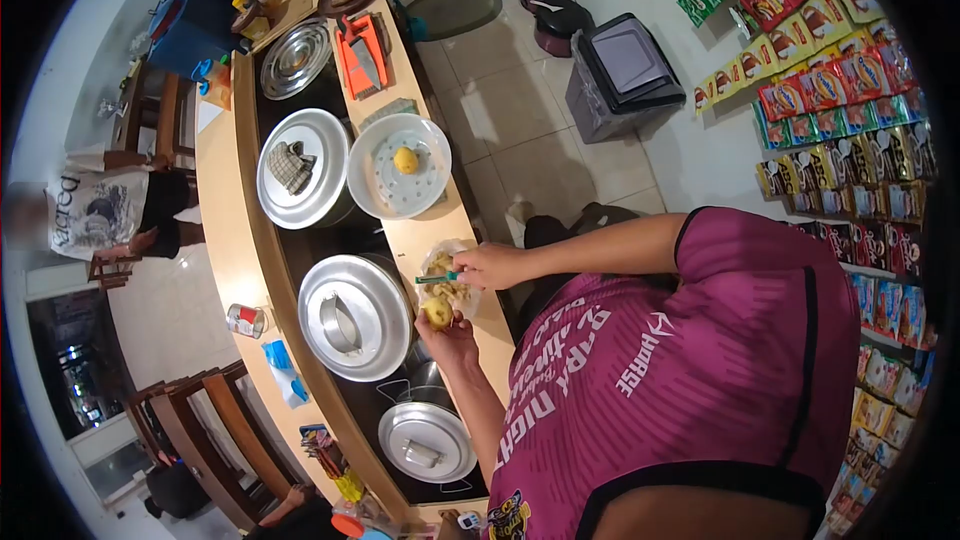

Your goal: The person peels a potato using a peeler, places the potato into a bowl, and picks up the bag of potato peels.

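My left hand (454, 344) is wrapped round a yellow, peeled-looking potato (437, 314), holding it over the counter's near edge. In my right hand (494, 266) is a green-handled peeler (436, 279), just above the potato and apart from it as far as I can see. Under both hands lies a clear plastic bag (438, 252) with pale peelings (455, 294) in it. Another yellow potato (405, 160) sits in a whitish plastic basin (365, 175) further along the counter.
Large lidded metal pots (318, 335) stand in the recess beyond the counter strip. An orange tray with a knife (362, 55) lies past the basin. A lidded bin (625, 80) stands on the floor, near hanging sachets (830, 80). Another person (110, 210) sits across the counter.
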Action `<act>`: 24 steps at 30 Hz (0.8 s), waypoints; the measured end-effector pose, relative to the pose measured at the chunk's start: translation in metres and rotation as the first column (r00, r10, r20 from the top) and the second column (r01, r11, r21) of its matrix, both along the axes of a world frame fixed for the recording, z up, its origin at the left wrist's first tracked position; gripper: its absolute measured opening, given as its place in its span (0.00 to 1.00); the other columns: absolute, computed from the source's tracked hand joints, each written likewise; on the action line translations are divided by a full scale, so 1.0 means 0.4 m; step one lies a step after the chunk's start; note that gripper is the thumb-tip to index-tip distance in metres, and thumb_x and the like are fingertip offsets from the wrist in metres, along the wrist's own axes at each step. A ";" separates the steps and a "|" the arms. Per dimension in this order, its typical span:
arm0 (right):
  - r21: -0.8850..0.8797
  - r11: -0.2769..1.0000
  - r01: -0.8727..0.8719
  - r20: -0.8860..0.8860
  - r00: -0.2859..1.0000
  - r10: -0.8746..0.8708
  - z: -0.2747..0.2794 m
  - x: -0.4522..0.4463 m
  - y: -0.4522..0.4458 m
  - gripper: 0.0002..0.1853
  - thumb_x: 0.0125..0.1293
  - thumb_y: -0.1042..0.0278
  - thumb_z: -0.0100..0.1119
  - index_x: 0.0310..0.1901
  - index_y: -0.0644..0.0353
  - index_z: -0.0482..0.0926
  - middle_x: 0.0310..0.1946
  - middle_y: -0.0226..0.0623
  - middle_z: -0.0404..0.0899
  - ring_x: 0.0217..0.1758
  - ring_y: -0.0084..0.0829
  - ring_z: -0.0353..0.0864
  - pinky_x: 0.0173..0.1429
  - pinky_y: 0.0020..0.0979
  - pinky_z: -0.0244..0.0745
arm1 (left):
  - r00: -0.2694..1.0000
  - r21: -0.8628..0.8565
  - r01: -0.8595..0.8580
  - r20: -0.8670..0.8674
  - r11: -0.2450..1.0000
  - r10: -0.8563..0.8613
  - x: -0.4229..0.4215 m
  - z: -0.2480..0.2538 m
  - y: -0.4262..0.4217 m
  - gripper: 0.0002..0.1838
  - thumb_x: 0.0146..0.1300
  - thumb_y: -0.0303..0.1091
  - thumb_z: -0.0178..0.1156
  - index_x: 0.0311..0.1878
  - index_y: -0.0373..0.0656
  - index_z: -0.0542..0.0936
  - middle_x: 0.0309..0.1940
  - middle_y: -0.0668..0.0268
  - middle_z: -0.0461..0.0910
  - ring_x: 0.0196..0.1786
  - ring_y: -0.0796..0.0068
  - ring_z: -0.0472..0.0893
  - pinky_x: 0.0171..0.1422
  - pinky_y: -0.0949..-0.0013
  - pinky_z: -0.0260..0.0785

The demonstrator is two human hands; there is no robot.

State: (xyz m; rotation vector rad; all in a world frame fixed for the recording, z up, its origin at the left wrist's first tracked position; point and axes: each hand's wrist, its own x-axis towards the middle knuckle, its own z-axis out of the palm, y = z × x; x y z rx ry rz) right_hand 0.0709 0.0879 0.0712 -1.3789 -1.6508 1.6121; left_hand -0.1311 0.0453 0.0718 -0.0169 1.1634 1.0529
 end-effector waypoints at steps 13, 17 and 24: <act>0.109 0.975 0.194 -0.183 0.968 -0.172 -0.105 -0.047 -0.002 0.13 0.68 0.58 0.58 0.46 0.58 0.82 0.35 0.46 0.84 0.40 0.42 0.85 0.47 0.44 0.78 | 0.996 0.215 0.019 0.077 0.977 -0.037 -0.083 -0.125 0.048 0.20 0.69 0.47 0.60 0.54 0.43 0.78 0.40 0.64 0.85 0.36 0.73 0.85 0.37 0.70 0.81; 0.190 0.960 0.204 -0.035 0.979 -0.201 -0.038 -0.036 -0.017 0.12 0.67 0.60 0.58 0.44 0.60 0.81 0.29 0.44 0.84 0.31 0.39 0.85 0.37 0.41 0.77 | 0.950 0.082 -0.043 0.312 0.996 0.015 -0.082 -0.083 0.059 0.22 0.68 0.35 0.59 0.60 0.30 0.75 0.53 0.51 0.83 0.52 0.62 0.85 0.53 0.65 0.83; 0.146 0.975 0.168 -0.001 0.986 -0.169 -0.010 -0.058 -0.032 0.12 0.66 0.60 0.61 0.46 0.57 0.81 0.30 0.42 0.84 0.35 0.41 0.86 0.41 0.42 0.76 | 0.996 0.203 0.002 0.082 0.979 -0.019 -0.083 -0.045 0.046 0.23 0.68 0.31 0.58 0.62 0.27 0.71 0.58 0.50 0.79 0.62 0.59 0.80 0.64 0.69 0.76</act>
